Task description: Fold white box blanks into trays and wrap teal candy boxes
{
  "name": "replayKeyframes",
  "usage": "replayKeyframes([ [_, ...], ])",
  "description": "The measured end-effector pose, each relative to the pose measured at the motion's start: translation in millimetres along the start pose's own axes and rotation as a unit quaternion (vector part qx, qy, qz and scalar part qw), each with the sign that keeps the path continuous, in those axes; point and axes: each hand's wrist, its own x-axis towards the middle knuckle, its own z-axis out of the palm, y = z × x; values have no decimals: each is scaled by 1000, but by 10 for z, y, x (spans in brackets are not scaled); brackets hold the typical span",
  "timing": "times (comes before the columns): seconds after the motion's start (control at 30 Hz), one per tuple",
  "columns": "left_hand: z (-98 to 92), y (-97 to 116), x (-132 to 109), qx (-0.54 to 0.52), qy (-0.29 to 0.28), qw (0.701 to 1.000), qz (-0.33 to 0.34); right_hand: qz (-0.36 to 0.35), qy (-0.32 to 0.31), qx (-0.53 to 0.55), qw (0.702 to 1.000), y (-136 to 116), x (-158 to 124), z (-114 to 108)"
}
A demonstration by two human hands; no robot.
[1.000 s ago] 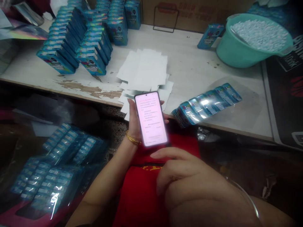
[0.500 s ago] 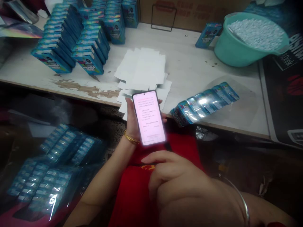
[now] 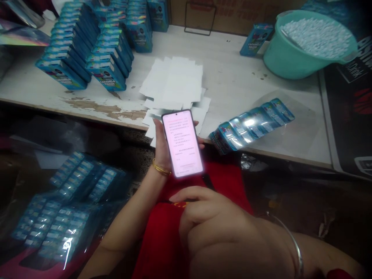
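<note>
My left hand is closed around a smartphone with a lit pinkish-white screen full of small text. The thumb lies along its left edge and fingertips show at the right edge. Closer to me, my right hand hangs below the phone, apart from it. Its index finger points left while the other fingers curl in, with nothing visible in them. Beyond the phone, overlapping white cards lie on the table. Right of the phone, a clear-wrapped row of blue boxes rests at the table's front edge.
Rows of upright blue candy boxes fill the back left. At the back right stand a single blue box and a turquoise tub of small white pieces. A wire stand is at the back. Wrapped blue packs sit lower left.
My right hand has shifted slightly left and down. The left hand holds the phone as before; the view has tilted slightly.
</note>
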Motion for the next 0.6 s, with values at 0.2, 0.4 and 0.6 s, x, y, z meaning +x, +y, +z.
replayKeyframes([
  [0.2, 17, -2, -1, -31, 22, 999, -8, -7, 3, -22, 1000, -45, 12, -24],
  [0.4, 15, -3, 2, -15, 28, 999, -14, -2, 5, -29, 1000, -85, 25, 1],
  [0.6, 8, -9, 10, -28, 25, 999, -21, 4, 35, -26, 999, -22, -4, 33],
])
